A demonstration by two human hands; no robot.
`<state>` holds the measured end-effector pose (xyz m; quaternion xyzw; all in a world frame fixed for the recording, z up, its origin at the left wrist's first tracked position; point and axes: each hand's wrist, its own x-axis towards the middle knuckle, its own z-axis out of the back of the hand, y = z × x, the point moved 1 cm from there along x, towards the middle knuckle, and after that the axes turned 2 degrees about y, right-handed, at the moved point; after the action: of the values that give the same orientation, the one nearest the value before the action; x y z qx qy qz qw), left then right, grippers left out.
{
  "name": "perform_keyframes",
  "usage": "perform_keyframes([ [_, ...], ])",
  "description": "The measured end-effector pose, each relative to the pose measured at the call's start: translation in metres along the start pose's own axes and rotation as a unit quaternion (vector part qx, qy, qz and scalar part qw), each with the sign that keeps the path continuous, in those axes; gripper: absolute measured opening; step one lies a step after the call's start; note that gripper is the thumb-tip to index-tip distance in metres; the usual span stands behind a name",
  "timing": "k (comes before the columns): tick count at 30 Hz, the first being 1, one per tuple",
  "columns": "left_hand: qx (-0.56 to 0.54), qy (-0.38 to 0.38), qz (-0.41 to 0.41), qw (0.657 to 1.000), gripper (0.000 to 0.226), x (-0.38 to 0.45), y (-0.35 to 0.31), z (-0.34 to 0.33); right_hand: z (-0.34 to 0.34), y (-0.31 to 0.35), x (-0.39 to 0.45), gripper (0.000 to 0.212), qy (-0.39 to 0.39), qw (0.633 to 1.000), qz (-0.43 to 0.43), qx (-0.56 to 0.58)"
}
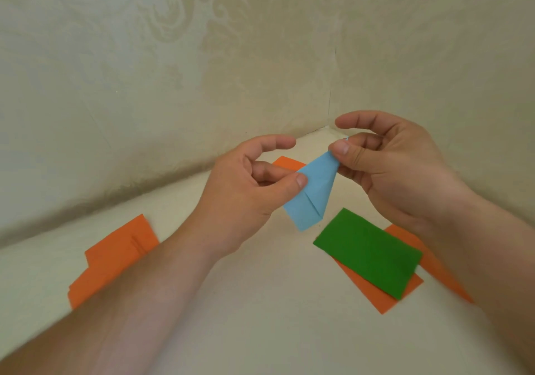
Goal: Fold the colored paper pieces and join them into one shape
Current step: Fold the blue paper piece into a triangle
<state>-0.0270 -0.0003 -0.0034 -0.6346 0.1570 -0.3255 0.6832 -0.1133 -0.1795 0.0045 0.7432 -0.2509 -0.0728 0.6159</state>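
Both forearms nearest cam. L hand (pixel 254 183) pinches blue paper (pixel 311 192) at left edge, R hand (pixel 385 160) pinches top tip; piece held above table (pixel 260 302). Green piece (pixel 367 253) lies flat on orange piece (pixel 385 299). Step: prob. mid-fold on blue. Next: sharpen crease w/ fingertips.

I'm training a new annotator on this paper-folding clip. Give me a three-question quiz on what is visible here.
1. True or false: the blue paper lies flat on the table.
2. Which hands pinch the blue paper? A) left hand only B) right hand only C) both
3. Fill in: the green paper lies on top of an ______ sheet.

Key: 1 false, it is held above the table; 2 C; 3 orange.
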Motion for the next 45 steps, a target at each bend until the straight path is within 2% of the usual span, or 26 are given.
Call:
perform_keyframes([
  [8,-0.032,0.035,0.021,0.999,0.044,0.003,0.005,0.001,-0.001,-0.001,0.0,0.022,-0.016,1.0,-0.022,-0.01],
  [10,-0.055,0.034,0.029,0.997,0.044,0.004,0.006,0.002,-0.003,0.0,-0.002,0.031,0.008,0.999,-0.035,-0.003],
  [13,-0.122,0.023,0.046,0.991,0.042,0.006,0.007,0.003,-0.009,-0.004,-0.006,0.056,0.069,0.994,-0.086,-0.002],
  [14,-0.139,0.019,0.052,0.989,0.041,0.007,0.006,0.003,-0.01,-0.007,-0.007,0.057,0.077,0.992,-0.094,-0.013],
  [21,-0.169,0.004,0.073,0.983,0.039,0.008,0.006,0.001,-0.013,-0.011,-0.006,0.037,0.047,0.995,-0.065,-0.051],
  [25,-0.181,-0.002,0.081,0.98,0.037,0.009,0.008,0.001,-0.012,-0.011,-0.006,0.04,0.047,0.994,-0.075,-0.068],
  [29,-0.194,-0.019,0.075,0.978,0.036,0.01,0.008,0.003,-0.012,-0.012,-0.009,0.053,0.096,0.984,-0.114,-0.096],
  [32,-0.184,-0.029,0.065,0.98,0.037,0.011,0.009,0.004,-0.012,-0.013,-0.009,0.045,0.096,0.983,-0.101,-0.121],
  [36,-0.173,-0.03,0.059,0.983,0.034,0.011,0.011,0.004,-0.009,-0.012,-0.008,0.048,0.094,0.979,-0.068,-0.169],
  [42,-0.107,-0.033,-0.01,0.994,0.03,0.01,0.011,0.005,-0.009,-0.012,-0.011,0.041,0.133,0.965,-0.065,-0.217],
  [45,-0.101,-0.04,-0.029,0.994,0.029,0.009,0.009,0.005,-0.008,-0.011,-0.009,0.038,0.123,0.965,-0.052,-0.225],
])
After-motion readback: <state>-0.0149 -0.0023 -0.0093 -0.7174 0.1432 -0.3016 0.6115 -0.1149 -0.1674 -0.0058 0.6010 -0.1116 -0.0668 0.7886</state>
